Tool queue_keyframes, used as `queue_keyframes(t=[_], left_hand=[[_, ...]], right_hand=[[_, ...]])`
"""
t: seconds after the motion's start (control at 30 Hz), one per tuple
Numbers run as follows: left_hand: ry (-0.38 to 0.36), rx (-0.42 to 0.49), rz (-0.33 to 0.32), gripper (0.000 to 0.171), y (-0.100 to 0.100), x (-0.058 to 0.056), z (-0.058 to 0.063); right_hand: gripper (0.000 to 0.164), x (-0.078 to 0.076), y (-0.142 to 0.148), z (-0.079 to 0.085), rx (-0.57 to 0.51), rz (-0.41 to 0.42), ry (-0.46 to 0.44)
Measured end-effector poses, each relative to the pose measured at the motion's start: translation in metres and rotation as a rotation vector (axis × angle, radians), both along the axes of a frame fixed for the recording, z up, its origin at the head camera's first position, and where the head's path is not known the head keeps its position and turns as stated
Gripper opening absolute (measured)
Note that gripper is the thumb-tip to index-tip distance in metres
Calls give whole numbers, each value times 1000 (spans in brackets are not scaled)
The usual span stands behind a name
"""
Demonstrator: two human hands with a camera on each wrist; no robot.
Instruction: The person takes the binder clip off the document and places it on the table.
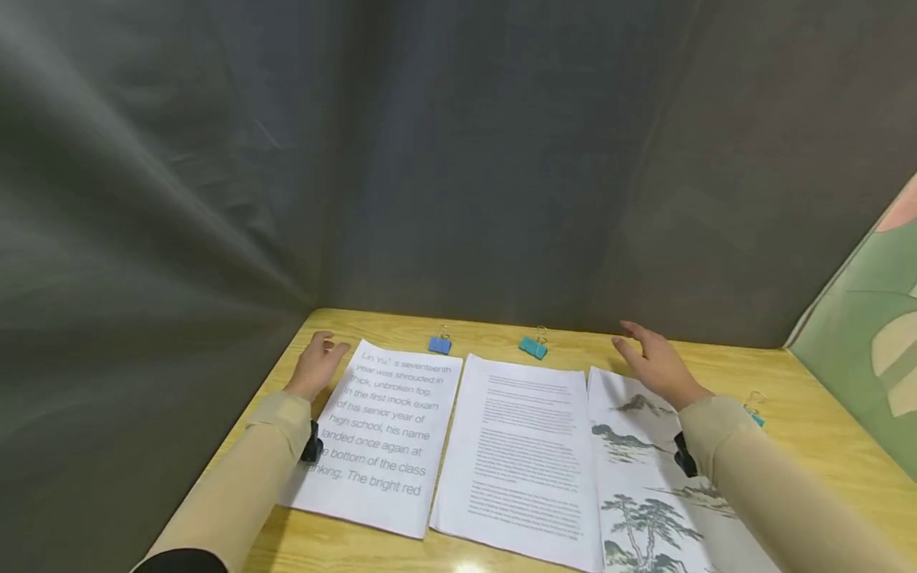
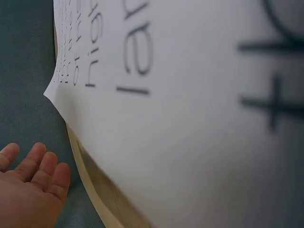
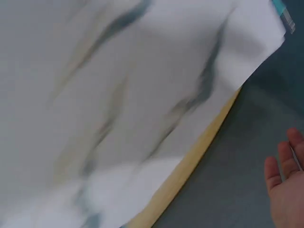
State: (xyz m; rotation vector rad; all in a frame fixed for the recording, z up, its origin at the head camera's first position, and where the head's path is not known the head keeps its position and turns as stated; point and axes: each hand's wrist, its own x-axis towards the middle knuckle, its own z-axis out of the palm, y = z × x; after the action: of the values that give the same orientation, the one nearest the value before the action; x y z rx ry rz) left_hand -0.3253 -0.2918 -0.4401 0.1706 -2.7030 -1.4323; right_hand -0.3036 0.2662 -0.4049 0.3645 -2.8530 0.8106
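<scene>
Three paper stacks lie side by side on the wooden table. The left stack (image 1: 387,430) bears large print; beside its upper left edge hovers my left hand (image 1: 317,368), fingers relaxed and holding nothing. Small print covers the middle stack (image 1: 526,454). An ink landscape with pines is on the right stack (image 1: 630,469), partly hidden by my right forearm. My right hand (image 1: 655,362) is over that stack's upper edge, fingers loosely spread and nothing in them. Both wrist views show the hands with fingers extended, the left hand (image 2: 38,185) and the right hand (image 3: 287,175).
Behind the stacks lie a blue binder clip (image 1: 440,344) and a teal binder clip (image 1: 533,347). Another teal clip (image 1: 754,415) sits right of the right forearm, partly covered. Dark curtain (image 1: 501,159) closes off the back and left; a patterned green panel (image 1: 860,318) stands at right.
</scene>
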Motion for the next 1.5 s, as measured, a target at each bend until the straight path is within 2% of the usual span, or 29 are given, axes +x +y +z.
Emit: queue_keyframes(t=[0.33,0.43,0.63,0.77,0.93,1.13,1.3,1.5], left_hand=[[-18,-52,-2,66,10,-3,1],[-15,-107,-7,68,7,0,3],[6,-209,-7,70,-5,6,7],[58,-271,-30,70,-7,4,11],[137,-421,-42,72,-3,2,16],[149,-572,-61,88,-6,3,24],[139,-601,-81,91,-12,4,28],[141,-593,-85,89,-16,6,28]], right_hand=[[66,22,72,5,137,-77,66],[62,29,89,5,172,-78,110],[54,43,129,-6,238,-97,192],[55,53,158,-7,265,-133,151],[63,68,188,-9,289,-193,79],[68,77,202,-17,339,-251,40],[68,76,204,-22,346,-268,37],[69,78,207,-26,301,-253,22]])
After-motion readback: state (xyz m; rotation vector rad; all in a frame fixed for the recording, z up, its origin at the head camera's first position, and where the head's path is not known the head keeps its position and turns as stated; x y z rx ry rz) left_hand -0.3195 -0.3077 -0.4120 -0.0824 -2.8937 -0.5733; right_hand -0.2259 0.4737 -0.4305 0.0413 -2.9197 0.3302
